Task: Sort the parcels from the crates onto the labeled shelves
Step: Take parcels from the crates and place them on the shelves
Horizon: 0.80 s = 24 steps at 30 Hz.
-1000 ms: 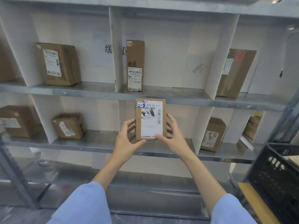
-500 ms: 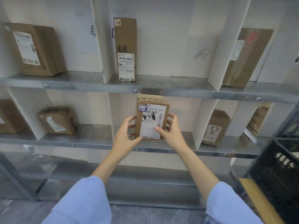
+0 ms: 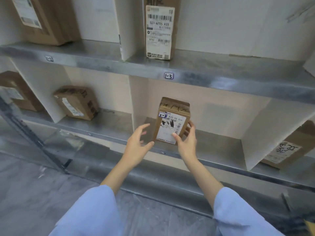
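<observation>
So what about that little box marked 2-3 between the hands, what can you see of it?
The small parcel is a brown cardboard box standing upright in a bay of the lower shelf. A white shipping label with barcodes covers most of its front; a handwritten 2-3 sticker sits at its top left corner, black scribbles on the top flap. The right hand pinches its right side, thumb on the label, fingers behind. The left hand is spread open by its left edge; contact unclear.

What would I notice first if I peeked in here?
A small brown parcel marked 2-3 stands in the middle bay of the lower shelf, gripped by the right hand; the left hand is open beside it. Above it, a tall parcel stands over the 1-3 tag.
</observation>
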Motion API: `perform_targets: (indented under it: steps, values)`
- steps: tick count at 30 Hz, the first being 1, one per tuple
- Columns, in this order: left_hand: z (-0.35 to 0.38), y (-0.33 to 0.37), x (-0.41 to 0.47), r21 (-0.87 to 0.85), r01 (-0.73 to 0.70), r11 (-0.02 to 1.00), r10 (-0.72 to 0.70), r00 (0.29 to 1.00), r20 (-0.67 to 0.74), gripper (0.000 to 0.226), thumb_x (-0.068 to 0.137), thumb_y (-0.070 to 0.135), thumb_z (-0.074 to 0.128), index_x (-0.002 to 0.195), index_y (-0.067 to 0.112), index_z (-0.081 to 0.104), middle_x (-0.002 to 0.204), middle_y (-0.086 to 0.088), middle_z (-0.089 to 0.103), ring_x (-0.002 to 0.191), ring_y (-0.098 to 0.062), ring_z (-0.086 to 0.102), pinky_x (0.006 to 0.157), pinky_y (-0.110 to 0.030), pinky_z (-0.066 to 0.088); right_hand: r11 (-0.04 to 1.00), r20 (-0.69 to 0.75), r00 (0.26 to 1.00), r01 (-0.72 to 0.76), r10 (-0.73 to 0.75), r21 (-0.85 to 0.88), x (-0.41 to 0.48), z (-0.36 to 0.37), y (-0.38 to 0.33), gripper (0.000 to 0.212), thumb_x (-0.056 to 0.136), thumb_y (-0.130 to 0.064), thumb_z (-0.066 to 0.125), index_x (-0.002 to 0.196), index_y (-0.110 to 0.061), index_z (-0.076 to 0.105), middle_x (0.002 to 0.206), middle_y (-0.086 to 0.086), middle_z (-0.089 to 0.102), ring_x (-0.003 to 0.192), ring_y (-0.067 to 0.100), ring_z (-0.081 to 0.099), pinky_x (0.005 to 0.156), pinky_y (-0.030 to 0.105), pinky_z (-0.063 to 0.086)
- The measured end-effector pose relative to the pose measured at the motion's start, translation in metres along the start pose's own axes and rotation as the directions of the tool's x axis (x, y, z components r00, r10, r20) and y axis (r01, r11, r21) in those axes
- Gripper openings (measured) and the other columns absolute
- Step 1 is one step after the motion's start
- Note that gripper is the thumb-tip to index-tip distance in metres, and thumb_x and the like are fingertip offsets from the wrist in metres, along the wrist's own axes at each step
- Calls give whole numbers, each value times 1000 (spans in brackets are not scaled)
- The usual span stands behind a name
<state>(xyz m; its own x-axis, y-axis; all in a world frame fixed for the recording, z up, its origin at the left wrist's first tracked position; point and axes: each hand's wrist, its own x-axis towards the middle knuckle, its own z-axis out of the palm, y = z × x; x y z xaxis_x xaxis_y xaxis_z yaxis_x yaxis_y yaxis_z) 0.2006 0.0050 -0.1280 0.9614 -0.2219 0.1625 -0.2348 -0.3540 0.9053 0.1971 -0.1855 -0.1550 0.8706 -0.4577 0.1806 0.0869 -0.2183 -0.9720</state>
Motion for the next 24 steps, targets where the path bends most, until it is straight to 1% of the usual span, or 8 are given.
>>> perform_targets:
  steps: [6, 8, 10, 12, 15, 18, 22, 24]
  values:
    - [10, -50, 6, 89, 77, 993, -75, 997, -29, 58, 89, 13, 67, 140, 27, 44, 142, 13, 47, 129, -3, 43, 107, -30, 36, 1000, -44, 999, -1, 1, 6, 41, 47, 58, 73, 81, 2, 74, 141, -21, 39, 125, -10, 58, 118, 12, 57, 107, 44, 45]
    - [11, -61, 8, 159, 87, 983, -78, 995, -59, 58, 90, 16, 66, 142, 26, 43, 144, 13, 47, 131, -4, 40, 106, -24, 33, 1000, -34, 999, -12, 13, 18, 50, 59, 74, 72, 82, 4, 72, 141, -22, 40, 120, -19, 58, 119, 10, 56, 106, 44, 46]
    - [9, -66, 9, 264, 80, 961, -59, 994, -86, 59, 92, 22, 65, 145, 27, 40, 147, 13, 44, 134, -6, 37, 100, -16, 28, 999, -19, 1000, -10, 11, 44, 57, 68, 88, 70, 83, 7, 70, 140, -21, 41, 113, -33, 55, 113, -2, 56, 105, 40, 47]
    - [7, -70, 11, 427, 53, 903, -10, 995, -101, 60, 94, 31, 62, 148, 27, 37, 150, 11, 41, 137, -10, 34, 104, -19, 28, 998, -13, 1000, -11, 11, 55, 63, 76, 100, 70, 83, 7, 69, 141, -20, 41, 112, -37, 54, 107, -16, 54, 104, 36, 47]
    - [4, -77, 11, 667, 45, 744, 39, 993, -110, 62, 96, 48, 51, 152, 29, 31, 155, 10, 33, 140, -13, 31, 110, -32, 25, 997, 4, 1000, -26, 26, 76, 70, 83, 114, 70, 85, 7, 68, 143, -17, 38, 119, -30, 52, 109, -19, 51, 104, 32, 45]
    - [4, -86, 11, 781, 40, 623, 77, 991, -112, 65, 94, 58, 35, 152, 29, 30, 156, 5, 34, 140, -18, 33, 110, -36, 27, 997, 22, 1000, -19, 17, 79, 75, 88, 125, 70, 86, 4, 68, 144, -18, 36, 123, -26, 51, 113, -16, 50, 104, 32, 45]
    - [5, -93, 11, 836, 34, 548, 83, 992, -94, 68, 93, 62, 27, 152, 28, 31, 156, 2, 35, 140, -22, 35, 111, -40, 28, 994, 65, 997, -35, 28, 99, 79, 90, 136, 68, 88, 0, 68, 144, -18, 33, 132, -9, 50, 118, -11, 49, 105, 33, 44]
    - [4, -95, 10, 850, 28, 525, 84, 993, -85, 68, 94, 62, 27, 152, 28, 31, 156, 1, 35, 140, -23, 36, 111, -41, 28, 993, 91, 995, -50, 40, 104, 81, 90, 136, 68, 89, -4, 68, 144, -21, 31, 136, -6, 49, 120, -8, 49, 105, 34, 45]
